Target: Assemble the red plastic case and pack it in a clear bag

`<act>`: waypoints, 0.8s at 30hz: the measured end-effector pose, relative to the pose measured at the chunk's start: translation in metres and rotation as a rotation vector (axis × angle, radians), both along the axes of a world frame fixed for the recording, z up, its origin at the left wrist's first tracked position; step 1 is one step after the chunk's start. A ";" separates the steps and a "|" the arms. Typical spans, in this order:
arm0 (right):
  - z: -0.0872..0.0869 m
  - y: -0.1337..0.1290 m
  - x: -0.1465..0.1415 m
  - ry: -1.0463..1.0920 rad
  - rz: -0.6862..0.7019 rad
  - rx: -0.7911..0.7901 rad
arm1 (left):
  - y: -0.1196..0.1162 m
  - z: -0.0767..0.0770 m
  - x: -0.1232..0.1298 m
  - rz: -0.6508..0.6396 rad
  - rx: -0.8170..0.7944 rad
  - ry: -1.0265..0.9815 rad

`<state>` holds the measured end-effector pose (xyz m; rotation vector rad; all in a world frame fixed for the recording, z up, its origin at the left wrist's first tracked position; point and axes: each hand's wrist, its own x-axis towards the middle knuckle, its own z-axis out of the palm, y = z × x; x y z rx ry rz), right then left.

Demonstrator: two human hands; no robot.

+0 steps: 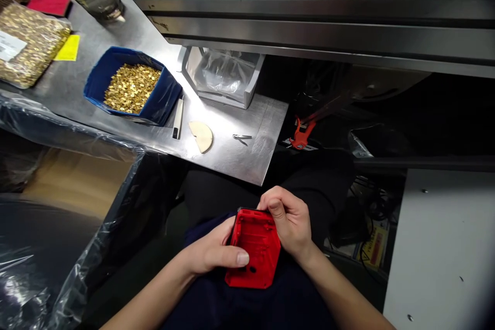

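A red plastic housing (258, 250), open side up with a dark edge at its upper left, is held low over the lap. My left hand (218, 252) grips its left side, thumb over the rim and the other fingers hidden beneath. At the upper right corner my right hand (290, 219) is closed against the housing, fingers curled at the edge; whether a small part is between them is hidden. On the metal table (232, 162) beyond are a blue bin (166, 95) of small brass-coloured pieces, a white-handled cutter (178, 118), a pale half-round piece (202, 135) and small pliers (242, 138).
A grey bin (250, 85) with clear bags stands under a metal frame (309, 33). A plastic-lined box (131, 180) is at the left. Farther left lie a bag of brass pieces (34, 44) and a yellow note (68, 48). An orange tool (302, 134) hangs beyond the table's corner.
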<state>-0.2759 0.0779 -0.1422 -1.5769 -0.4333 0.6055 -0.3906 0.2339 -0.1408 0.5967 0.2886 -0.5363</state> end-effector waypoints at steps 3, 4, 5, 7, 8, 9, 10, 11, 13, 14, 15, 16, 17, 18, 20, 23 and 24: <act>-0.004 -0.001 -0.003 -0.055 -0.063 -0.028 | 0.000 -0.002 -0.001 -0.009 0.000 0.036; -0.004 -0.001 -0.003 -0.043 -0.053 -0.022 | -0.001 -0.002 -0.001 -0.010 0.001 0.039; -0.004 0.000 -0.003 -0.018 -0.024 -0.009 | -0.001 -0.002 -0.001 -0.012 0.001 0.035; -0.004 0.000 -0.003 0.032 0.038 0.017 | -0.001 -0.002 -0.001 -0.019 0.001 0.021; -0.004 0.001 -0.003 0.033 0.042 0.014 | -0.001 -0.002 -0.001 -0.022 0.002 0.017; -0.005 0.001 -0.002 0.010 0.017 -0.002 | -0.001 -0.002 -0.001 -0.023 0.002 0.016; -0.005 0.002 -0.002 -0.029 -0.032 -0.030 | -0.001 -0.002 -0.001 -0.023 0.002 0.018; -0.005 0.002 -0.002 -0.069 -0.087 -0.066 | -0.001 -0.002 -0.001 -0.018 0.003 0.021; -0.005 0.003 -0.002 -0.108 -0.155 -0.123 | -0.001 -0.002 -0.001 0.002 0.003 0.027; -0.005 0.004 -0.002 -0.095 -0.156 -0.131 | -0.001 -0.002 -0.001 0.013 0.002 0.026; -0.005 0.004 -0.002 -0.059 -0.134 -0.123 | -0.001 -0.002 -0.001 0.020 0.000 0.024; -0.005 0.004 -0.003 -0.011 -0.101 -0.103 | -0.001 -0.002 -0.001 0.022 -0.002 0.021; -0.005 0.004 -0.004 0.035 -0.071 -0.078 | -0.001 -0.002 -0.001 0.019 -0.005 0.016; -0.006 0.003 -0.005 0.065 -0.054 -0.060 | -0.001 -0.002 -0.001 0.013 -0.008 0.011; -0.006 0.002 -0.006 0.055 -0.062 -0.069 | -0.001 -0.002 -0.001 0.008 -0.007 0.003; -0.007 0.000 -0.003 -0.131 -0.160 -0.150 | -0.001 -0.002 -0.001 0.008 0.002 0.010; -0.007 0.000 0.000 -0.168 -0.167 -0.161 | -0.001 -0.002 -0.001 0.004 0.003 0.013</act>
